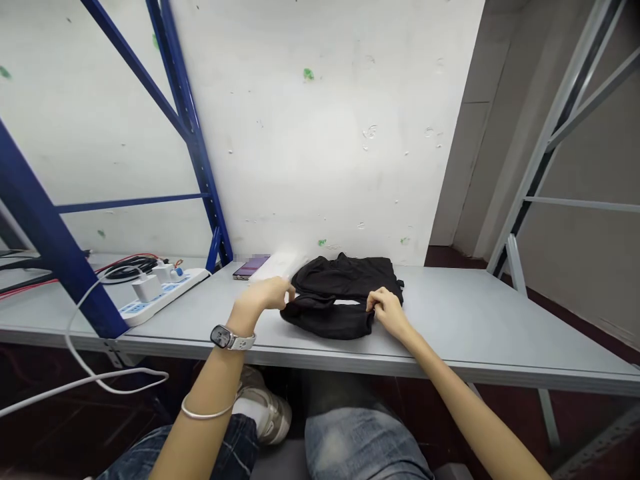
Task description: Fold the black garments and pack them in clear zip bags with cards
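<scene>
A piece of black cloth (345, 277), a garment or soft bag whose exact kind I cannot make out, lies on the grey table (475, 320) before me. Its near part is a folded band, with a pale gap showing between that band and the rest. At the band's left end, my left hand (267, 293) is closed with curled fingers on the fabric; the fingertips are partly hidden. My right hand (387, 308) pinches the right end of the same band between thumb and fingers. A watch with a light strap is on my left wrist.
Behind my left hand lie a phone (251, 267) and a white packet (280, 265). A power strip (167, 293) with plugged-in chargers and cables sits left, beside a blue rack post (55, 233). A white wall (325, 133) stands behind the table.
</scene>
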`<state>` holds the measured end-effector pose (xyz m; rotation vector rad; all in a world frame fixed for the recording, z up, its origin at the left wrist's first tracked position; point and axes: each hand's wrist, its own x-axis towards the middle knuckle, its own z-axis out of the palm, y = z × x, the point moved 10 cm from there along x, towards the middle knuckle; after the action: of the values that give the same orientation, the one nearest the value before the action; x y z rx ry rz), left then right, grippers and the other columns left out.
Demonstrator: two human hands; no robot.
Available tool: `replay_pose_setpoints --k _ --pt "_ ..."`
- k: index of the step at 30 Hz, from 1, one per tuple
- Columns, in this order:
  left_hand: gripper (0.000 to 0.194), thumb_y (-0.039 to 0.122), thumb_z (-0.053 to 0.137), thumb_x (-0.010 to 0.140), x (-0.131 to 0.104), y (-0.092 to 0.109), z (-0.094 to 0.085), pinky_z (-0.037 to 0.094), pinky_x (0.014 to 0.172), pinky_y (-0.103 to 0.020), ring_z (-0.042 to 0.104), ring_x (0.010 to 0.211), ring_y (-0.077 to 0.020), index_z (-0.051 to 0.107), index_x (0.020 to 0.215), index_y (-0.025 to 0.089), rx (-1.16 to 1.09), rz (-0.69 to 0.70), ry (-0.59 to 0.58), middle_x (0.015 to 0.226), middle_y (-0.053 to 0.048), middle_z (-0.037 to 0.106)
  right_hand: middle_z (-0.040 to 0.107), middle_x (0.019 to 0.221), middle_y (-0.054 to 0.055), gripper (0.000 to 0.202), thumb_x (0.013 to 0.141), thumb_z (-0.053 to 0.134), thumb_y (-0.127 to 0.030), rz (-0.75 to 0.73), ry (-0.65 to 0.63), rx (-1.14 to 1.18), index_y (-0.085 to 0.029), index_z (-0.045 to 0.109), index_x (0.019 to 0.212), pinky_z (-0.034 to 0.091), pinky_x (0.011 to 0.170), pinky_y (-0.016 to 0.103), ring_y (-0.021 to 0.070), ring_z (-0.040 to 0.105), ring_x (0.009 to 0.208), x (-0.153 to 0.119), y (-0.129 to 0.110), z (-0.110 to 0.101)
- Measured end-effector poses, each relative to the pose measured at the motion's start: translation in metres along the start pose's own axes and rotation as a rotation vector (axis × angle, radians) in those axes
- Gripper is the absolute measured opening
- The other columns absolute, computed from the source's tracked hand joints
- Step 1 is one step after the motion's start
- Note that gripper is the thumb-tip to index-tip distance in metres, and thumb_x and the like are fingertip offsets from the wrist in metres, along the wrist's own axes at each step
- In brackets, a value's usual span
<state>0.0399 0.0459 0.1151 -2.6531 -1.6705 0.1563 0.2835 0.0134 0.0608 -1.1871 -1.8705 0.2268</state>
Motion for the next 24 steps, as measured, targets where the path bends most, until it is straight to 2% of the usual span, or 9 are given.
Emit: replay_pose_setpoints --k 2,4,9,11,13,15,18,21,24 --pt "0.034 0.012 0.058 0.065 -0.004 -0.018 -0.001 0.040 0.057 -0.023 0.064 0.078 -0.0189 0.070 0.093 0.025 0.014 -0.101 -0.026 0.084 0.000 0.071 0.060 0.071 0.002 0.029 0.065 0.036 -0.003 0.008 -0.019 -0.010 -0.022 0.057 0.061 0.040 0.082 0.036 0.0193 0.055 0.080 0.000 0.001 0.002" --pt "0.033 0.023 0.060 0.072 -0.003 -0.012 -0.007 0.042 0.060 -0.023 0.064 0.082 -0.0191 0.067 0.104 0.025 -0.050 -0.070 0.032 0.089 0.000 0.071 0.063 0.075 0.002 0.029 0.069 0.037 -0.004 0.003 -0.008 -0.009 -0.022 0.060 0.066 0.040 0.083 0.036 0.0195 0.056 0.082 0.000 0.000 0.002" --pt "0.040 0.045 0.057 0.082 0.010 0.063 0.001 0.043 0.083 -0.026 0.060 0.103 -0.0207 0.063 0.115 0.024 -0.246 0.308 0.125 0.114 -0.004 0.066 0.065 0.103 0.004 0.025 0.082 0.049 -0.019 -0.013 -0.081 -0.047 -0.024 0.062 0.103 0.040 0.089 0.040 0.0229 0.054 0.100 -0.004 -0.002 0.013" --pt "0.036 0.043 0.065 0.076 0.015 0.086 0.016 0.041 0.085 -0.027 0.060 0.101 -0.0207 0.066 0.107 0.025 -0.196 0.385 0.083 0.109 -0.002 0.067 0.063 0.109 0.004 0.026 0.084 0.054 -0.024 -0.009 -0.157 -0.099 -0.025 0.060 0.109 0.038 0.092 0.042 0.0240 0.052 0.105 -0.006 0.001 0.022" --pt "0.023 0.031 0.069 0.071 0.020 0.091 0.029 0.041 0.078 -0.026 0.061 0.088 -0.0186 0.068 0.093 0.023 -0.121 0.364 0.028 0.091 0.000 0.068 0.063 0.108 0.005 0.026 0.083 0.057 -0.024 -0.008 -0.190 -0.146 -0.026 0.060 0.109 0.038 0.092 0.042 0.0244 0.050 0.105 -0.008 0.004 0.025" --pt "0.016 0.017 0.063 0.067 0.022 0.083 0.031 0.040 0.068 -0.024 0.059 0.074 -0.0156 0.066 0.082 0.021 -0.104 0.321 -0.002 0.075 0.002 0.064 0.062 0.102 0.005 0.025 0.082 0.058 -0.022 -0.004 -0.174 -0.162 -0.025 0.061 0.106 0.040 0.089 0.041 0.0241 0.051 0.101 -0.006 0.006 0.024" --pt "0.018 0.010 0.053 0.063 0.015 0.054 0.014 0.036 0.057 -0.023 0.053 0.064 -0.0136 0.062 0.076 0.020 -0.211 0.286 0.011 0.067 0.003 0.058 0.061 0.089 0.004 0.020 0.079 0.057 -0.018 0.006 -0.121 -0.144 -0.023 0.062 0.098 0.042 0.082 0.037 0.0228 0.052 0.091 -0.003 0.007 0.017" --pt "0.011 0.015 0.052 0.061 0.003 0.005 -0.010 0.036 0.057 -0.022 0.053 0.066 -0.0146 0.054 0.071 0.020 -0.306 0.212 0.077 0.069 0.003 0.057 0.058 0.078 0.002 0.011 0.077 0.054 -0.018 0.043 -0.065 -0.083 -0.022 0.062 0.085 0.042 0.075 0.034 0.0207 0.052 0.080 -0.001 0.013 0.005" --pt "0.008 0.020 0.055 0.059 -0.013 -0.055 -0.023 0.035 0.055 -0.023 0.054 0.066 -0.0163 0.048 0.063 0.021 -0.337 0.010 0.137 0.064 0.002 0.055 0.057 0.075 0.000 0.008 0.076 0.052 -0.022 0.109 -0.041 0.039 -0.021 0.059 0.080 0.041 0.069 0.032 0.0178 0.050 0.071 -0.001 0.022 -0.011"
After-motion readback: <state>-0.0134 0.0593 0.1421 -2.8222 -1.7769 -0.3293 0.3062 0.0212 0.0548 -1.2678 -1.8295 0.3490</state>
